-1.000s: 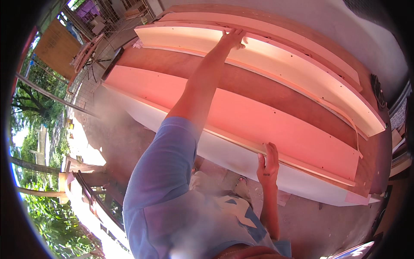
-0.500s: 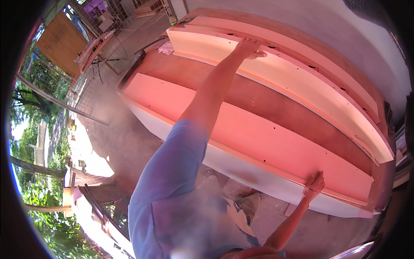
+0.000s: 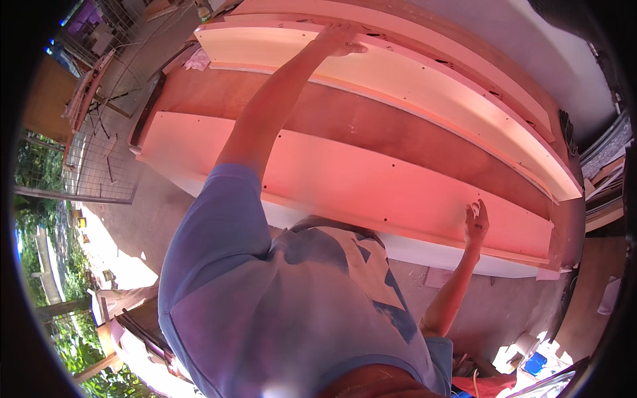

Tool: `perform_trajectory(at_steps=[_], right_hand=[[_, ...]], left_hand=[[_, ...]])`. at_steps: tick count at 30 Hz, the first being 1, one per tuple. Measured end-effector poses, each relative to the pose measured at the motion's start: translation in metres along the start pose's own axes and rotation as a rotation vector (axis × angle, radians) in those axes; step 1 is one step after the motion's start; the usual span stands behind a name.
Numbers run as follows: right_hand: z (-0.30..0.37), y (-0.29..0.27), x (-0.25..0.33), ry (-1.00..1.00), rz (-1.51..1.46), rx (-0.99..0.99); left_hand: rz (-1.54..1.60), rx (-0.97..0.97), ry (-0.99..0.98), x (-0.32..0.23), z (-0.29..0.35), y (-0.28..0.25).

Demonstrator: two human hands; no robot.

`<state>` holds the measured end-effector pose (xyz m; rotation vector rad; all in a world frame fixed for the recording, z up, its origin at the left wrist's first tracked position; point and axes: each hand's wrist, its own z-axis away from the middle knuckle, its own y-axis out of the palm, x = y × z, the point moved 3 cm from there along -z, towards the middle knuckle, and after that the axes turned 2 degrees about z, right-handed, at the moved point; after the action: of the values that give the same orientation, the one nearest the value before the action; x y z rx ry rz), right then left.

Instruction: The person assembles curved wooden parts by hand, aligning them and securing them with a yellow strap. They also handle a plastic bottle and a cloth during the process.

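Your left hand (image 3: 337,41) lies open at the upper centre, fingers over the top edge of one upright board (image 3: 398,79), thumb spread apart. Your right hand (image 3: 476,224), right of centre, is loosely open and empty, fingers bent, over one flat pink board (image 3: 332,169) across mid-frame; you can't tell whether it touches. Behind the upright lies a third board (image 3: 424,28); dark marks (image 3: 444,62) between them are too small to read.

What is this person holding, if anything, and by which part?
The left hand has its grip over the top edge of the upright board; whether it clasps firmly can't be told. The right hand holds nothing visible.
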<state>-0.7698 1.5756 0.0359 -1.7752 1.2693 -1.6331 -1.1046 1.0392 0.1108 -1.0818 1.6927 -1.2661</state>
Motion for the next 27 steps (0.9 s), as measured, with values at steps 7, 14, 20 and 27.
perform_trajectory(at_steps=[7,14,20,27], right_hand=[[-0.165,0.06,0.239,-0.727,-0.014,-0.1],[-0.266,0.165,0.321,-0.703,0.378,0.41],[-0.251,0.151,0.331,-0.748,0.526,0.453],[-0.21,0.137,0.312,-0.815,0.413,0.534]], left_hand=[[0.047,-0.02,0.127,0.016,0.005,-0.022],[-0.079,-0.473,0.121,0.077,0.037,-0.019],[-0.184,-0.611,0.272,0.069,0.046,-0.033],[-0.185,-0.689,0.268,0.049,0.114,-0.036]])
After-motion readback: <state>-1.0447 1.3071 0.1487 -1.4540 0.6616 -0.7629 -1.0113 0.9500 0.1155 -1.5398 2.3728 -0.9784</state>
